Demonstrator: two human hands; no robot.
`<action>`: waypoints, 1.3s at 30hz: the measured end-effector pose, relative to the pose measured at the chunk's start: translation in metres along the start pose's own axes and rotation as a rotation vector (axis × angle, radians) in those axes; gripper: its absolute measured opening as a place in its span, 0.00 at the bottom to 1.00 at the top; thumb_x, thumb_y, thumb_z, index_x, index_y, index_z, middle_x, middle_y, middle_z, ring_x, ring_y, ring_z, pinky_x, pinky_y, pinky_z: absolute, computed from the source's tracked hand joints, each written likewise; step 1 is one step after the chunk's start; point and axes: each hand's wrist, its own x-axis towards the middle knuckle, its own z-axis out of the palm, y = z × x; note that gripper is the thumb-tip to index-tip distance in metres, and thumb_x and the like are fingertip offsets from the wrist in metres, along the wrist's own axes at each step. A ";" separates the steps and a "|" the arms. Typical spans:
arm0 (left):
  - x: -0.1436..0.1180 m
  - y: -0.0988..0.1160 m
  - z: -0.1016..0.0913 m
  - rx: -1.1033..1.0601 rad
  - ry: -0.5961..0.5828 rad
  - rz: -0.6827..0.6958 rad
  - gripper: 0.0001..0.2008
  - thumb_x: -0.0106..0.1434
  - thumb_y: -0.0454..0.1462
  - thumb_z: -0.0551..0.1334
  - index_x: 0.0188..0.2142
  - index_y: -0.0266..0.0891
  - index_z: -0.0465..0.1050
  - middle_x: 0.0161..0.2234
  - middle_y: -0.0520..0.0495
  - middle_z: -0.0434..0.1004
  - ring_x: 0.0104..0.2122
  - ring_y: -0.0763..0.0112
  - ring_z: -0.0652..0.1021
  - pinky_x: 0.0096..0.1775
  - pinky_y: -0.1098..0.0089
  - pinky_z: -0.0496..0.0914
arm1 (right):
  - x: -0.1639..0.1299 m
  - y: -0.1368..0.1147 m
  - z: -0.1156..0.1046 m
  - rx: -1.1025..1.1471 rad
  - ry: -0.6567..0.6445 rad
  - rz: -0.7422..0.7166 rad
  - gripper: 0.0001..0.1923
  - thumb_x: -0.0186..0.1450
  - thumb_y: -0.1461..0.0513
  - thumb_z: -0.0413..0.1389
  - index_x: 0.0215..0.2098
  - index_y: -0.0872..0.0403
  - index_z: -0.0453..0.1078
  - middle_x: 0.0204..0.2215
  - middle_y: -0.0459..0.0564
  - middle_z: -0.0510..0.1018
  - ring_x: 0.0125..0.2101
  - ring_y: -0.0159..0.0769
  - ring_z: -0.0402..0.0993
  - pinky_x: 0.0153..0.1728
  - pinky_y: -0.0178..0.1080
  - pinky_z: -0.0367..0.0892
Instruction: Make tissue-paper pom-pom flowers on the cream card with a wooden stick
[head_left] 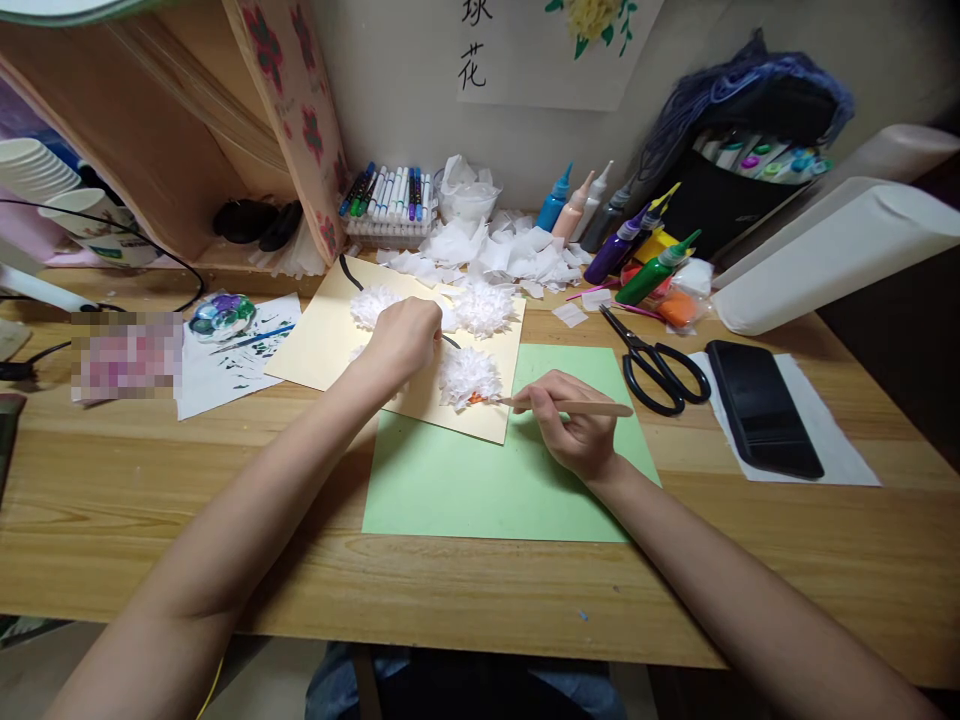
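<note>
My right hand [568,422] grips a pale wooden-handled paintbrush [600,409], its tip pointing left. The tip meets an orange patch [477,398] at the lower edge of a fluffy white paper flower [469,375]. Curled and closed, my left hand [405,335] rests over the cream card [491,425]; its fingertips are hidden, so what they hold cannot be seen. More white paper flowers [484,305] stand on the card, along with dark painted lines. Under the card's lower right part lies a green sheet [495,500].
Black scissors [652,365] and a phone [761,405] lie right. Paint bottles [645,270], torn white paper [517,250] and markers [390,195] line the back. At left, a blue brush [255,338] and paint palette [221,315] sit on stained paper.
</note>
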 end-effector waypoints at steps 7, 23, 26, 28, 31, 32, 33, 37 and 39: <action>0.001 0.000 0.002 0.012 0.013 0.004 0.12 0.54 0.29 0.56 0.35 0.36 0.77 0.34 0.41 0.78 0.36 0.59 0.77 0.32 0.68 0.66 | 0.004 -0.001 0.002 -0.181 -0.081 -0.169 0.10 0.66 0.67 0.49 0.28 0.54 0.68 0.19 0.47 0.75 0.21 0.30 0.67 0.24 0.35 0.64; 0.000 -0.001 0.000 0.005 -0.001 0.012 0.13 0.54 0.29 0.56 0.35 0.37 0.77 0.35 0.42 0.79 0.35 0.60 0.76 0.33 0.68 0.66 | 0.010 0.004 0.011 -0.087 -0.108 0.175 0.12 0.68 0.61 0.49 0.28 0.53 0.69 0.24 0.48 0.77 0.27 0.34 0.74 0.30 0.37 0.67; 0.000 -0.001 0.000 -0.001 0.001 0.012 0.13 0.54 0.29 0.56 0.35 0.37 0.77 0.34 0.42 0.79 0.35 0.60 0.76 0.33 0.68 0.66 | 0.014 0.004 0.012 0.083 -0.088 0.360 0.15 0.68 0.58 0.49 0.26 0.53 0.69 0.24 0.47 0.76 0.25 0.33 0.74 0.28 0.36 0.68; -0.001 -0.002 0.000 -0.016 -0.003 0.015 0.14 0.53 0.28 0.56 0.35 0.36 0.77 0.34 0.41 0.79 0.35 0.60 0.77 0.32 0.68 0.65 | 0.014 0.004 0.010 0.198 -0.045 0.436 0.16 0.68 0.57 0.49 0.25 0.53 0.69 0.24 0.46 0.76 0.23 0.32 0.74 0.25 0.35 0.69; 0.000 -0.006 0.000 -0.051 -0.009 0.036 0.14 0.52 0.27 0.56 0.34 0.37 0.78 0.34 0.42 0.79 0.36 0.60 0.77 0.32 0.69 0.65 | 0.011 0.005 0.005 0.245 0.048 0.433 0.16 0.68 0.57 0.49 0.25 0.54 0.70 0.22 0.45 0.74 0.21 0.30 0.73 0.24 0.34 0.68; 0.000 -0.008 -0.001 -0.069 -0.009 0.045 0.13 0.52 0.28 0.56 0.34 0.37 0.78 0.34 0.42 0.79 0.36 0.60 0.77 0.32 0.69 0.65 | 0.010 0.005 0.003 0.240 0.077 0.416 0.16 0.68 0.58 0.49 0.25 0.54 0.70 0.21 0.45 0.74 0.21 0.30 0.72 0.23 0.33 0.67; 0.001 -0.011 -0.001 -0.088 -0.002 0.049 0.12 0.53 0.29 0.57 0.33 0.38 0.78 0.35 0.43 0.80 0.36 0.61 0.77 0.32 0.69 0.66 | 0.009 0.005 0.001 0.236 0.101 0.399 0.16 0.68 0.58 0.49 0.24 0.54 0.70 0.20 0.45 0.73 0.20 0.29 0.71 0.23 0.33 0.67; 0.004 -0.019 -0.001 -0.125 0.100 0.016 0.08 0.57 0.38 0.60 0.35 0.39 0.76 0.37 0.43 0.79 0.37 0.62 0.76 0.34 0.69 0.67 | 0.005 0.006 -0.002 0.227 0.146 0.361 0.17 0.68 0.59 0.48 0.24 0.54 0.69 0.19 0.44 0.72 0.19 0.29 0.70 0.22 0.34 0.66; 0.006 -0.020 0.001 -0.086 0.155 0.017 0.11 0.56 0.41 0.61 0.37 0.38 0.75 0.39 0.42 0.78 0.40 0.60 0.75 0.36 0.68 0.67 | 0.004 0.006 -0.002 0.210 0.140 0.348 0.17 0.68 0.59 0.48 0.23 0.54 0.69 0.18 0.45 0.72 0.19 0.29 0.70 0.22 0.34 0.66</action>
